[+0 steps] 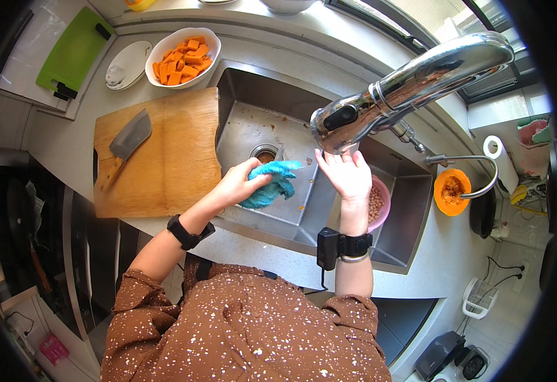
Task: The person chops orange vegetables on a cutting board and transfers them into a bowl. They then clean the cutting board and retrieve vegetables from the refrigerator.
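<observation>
My left hand (238,186) grips a crumpled blue cloth (271,184) above the left basin of the stainless-steel sink (259,122). Under the head of the chrome faucet (388,95), my right hand (347,174) is turned palm up with its fingers spread, holding nothing. Its fingertips are at the spout, and whether they touch it is hard to tell. Beneath the cloth, the basin floor carries orange scraps around the drain (266,153). A pink colander (378,203) of round, pale beans sits in the right basin, partly hidden by my right forearm.
Left of the sink, a cleaver (132,136) lies on a wooden cutting board (183,157). Behind it stand a white bowl (215,52) of orange pumpkin pieces and a small plate (137,52). A cut pumpkin half (445,203) rests right of the sink, below a thin curved tap (491,164).
</observation>
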The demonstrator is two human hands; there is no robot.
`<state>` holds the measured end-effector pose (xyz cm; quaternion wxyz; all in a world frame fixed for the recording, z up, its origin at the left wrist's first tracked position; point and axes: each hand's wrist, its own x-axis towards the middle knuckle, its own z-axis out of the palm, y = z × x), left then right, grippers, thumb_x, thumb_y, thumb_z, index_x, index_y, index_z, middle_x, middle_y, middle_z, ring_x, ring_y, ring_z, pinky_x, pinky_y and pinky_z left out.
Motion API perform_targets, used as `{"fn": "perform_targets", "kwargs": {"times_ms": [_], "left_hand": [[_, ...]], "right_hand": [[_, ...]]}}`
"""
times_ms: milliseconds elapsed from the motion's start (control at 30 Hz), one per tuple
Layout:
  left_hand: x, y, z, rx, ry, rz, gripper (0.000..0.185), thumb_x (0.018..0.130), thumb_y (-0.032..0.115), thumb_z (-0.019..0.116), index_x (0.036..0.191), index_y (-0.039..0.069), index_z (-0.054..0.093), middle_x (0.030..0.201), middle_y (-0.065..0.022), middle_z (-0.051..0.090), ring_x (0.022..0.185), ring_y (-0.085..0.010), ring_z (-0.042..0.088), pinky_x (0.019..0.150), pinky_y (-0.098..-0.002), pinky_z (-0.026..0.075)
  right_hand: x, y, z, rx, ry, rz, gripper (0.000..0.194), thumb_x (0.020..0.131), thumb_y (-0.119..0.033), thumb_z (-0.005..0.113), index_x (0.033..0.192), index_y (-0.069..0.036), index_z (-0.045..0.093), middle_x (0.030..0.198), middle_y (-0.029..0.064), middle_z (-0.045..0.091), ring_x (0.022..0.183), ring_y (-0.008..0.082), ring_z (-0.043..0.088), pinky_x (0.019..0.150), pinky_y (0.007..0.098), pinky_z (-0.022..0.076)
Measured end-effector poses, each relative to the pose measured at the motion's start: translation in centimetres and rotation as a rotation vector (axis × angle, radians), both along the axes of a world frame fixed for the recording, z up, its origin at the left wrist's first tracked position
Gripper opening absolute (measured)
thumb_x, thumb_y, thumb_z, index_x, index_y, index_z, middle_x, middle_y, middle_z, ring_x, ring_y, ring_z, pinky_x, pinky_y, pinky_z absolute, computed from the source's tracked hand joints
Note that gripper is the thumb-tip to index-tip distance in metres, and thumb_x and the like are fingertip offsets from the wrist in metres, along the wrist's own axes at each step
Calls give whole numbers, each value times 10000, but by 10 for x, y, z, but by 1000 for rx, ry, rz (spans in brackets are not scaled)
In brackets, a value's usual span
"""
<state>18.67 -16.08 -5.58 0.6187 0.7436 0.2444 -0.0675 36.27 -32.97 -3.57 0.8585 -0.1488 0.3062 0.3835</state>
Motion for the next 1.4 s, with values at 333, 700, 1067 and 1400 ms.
{"fn": "perform_targets", "kwargs": {"times_ms": [333,700,1067,1400], "left_hand": [[5,-5,11,-326,-149,7,368,926,318,397,942,18,610,871,-66,617,824,-135,556,799,-283,427],[14,-7,40,-528,-238,-24,363,943,334,353,913,31,550,730,-50,567,568,-94,520,559,-219,419],[14,22,9,169,-304,367,327,881,278,488,1113,48,479,1080,-86,503,1012,-204,492,871,-339,386],[24,-35,15,-958,-86,188,522,909,468,332,1198,54,465,1118,-110,546,1004,-173,529,918,-341,404]], "right_hand": [[-1,-1,-3,-3,46,-20,421,940,-340,199,1118,-59,457,1326,133,377,1247,278,323,1025,547,175],[-46,13,-7,-299,-1113,759,814,739,-385,664,1346,-36,249,1346,131,317,1250,225,294,1039,338,205],[-54,12,17,-178,-851,592,306,834,-133,532,1099,15,498,945,31,577,840,85,550,756,223,453],[-74,16,-22,747,-698,640,446,912,-349,420,1279,-98,386,1224,54,491,1116,207,478,966,416,354]]}}
